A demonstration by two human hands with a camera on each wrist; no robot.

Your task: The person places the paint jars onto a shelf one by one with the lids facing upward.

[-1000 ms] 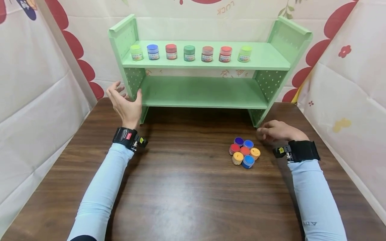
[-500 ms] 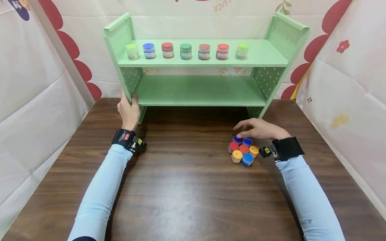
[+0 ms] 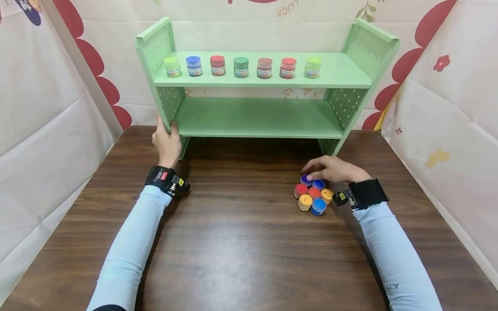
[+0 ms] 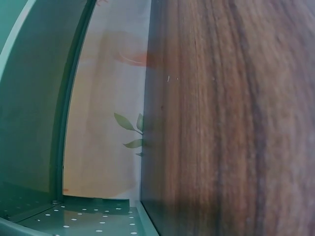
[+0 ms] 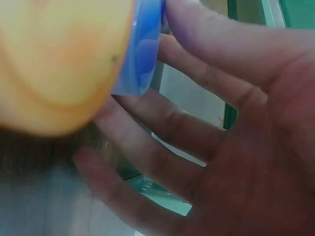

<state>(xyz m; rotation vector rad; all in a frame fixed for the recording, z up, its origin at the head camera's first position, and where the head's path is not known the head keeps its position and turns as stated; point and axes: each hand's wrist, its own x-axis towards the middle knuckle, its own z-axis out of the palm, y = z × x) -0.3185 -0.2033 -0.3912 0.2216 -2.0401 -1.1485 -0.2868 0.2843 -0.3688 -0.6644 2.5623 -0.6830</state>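
Note:
My left hand (image 3: 167, 146) grips the left side panel of a pale green two-tier shelf (image 3: 256, 117); its thumb lies on the inner side and its fingers are hidden behind the panel. Below the shelf's right end, my right hand (image 3: 335, 169) pinches a purple-lidded paint jar (image 3: 304, 180), thumb at the lid and fingers at the far side. That jar stands at the back of a tight cluster with a blue jar (image 3: 319, 184), red jars (image 3: 301, 190) and yellow jars (image 3: 305, 202). A yellow lid (image 5: 59, 59) fills the near part of the right wrist view.
Several paint jars stand in a row on the upper tier, from a lime one (image 3: 172, 67) to another lime one (image 3: 312, 68). The brown wooden table (image 3: 218, 242) lies underneath. A printed cloth (image 3: 256, 36) hangs behind and at both sides.
My left hand has closed round the shelf's side panel. My right hand has moved left from beside the jars onto the purple-lidded one. The shelf shifts slightly in view.

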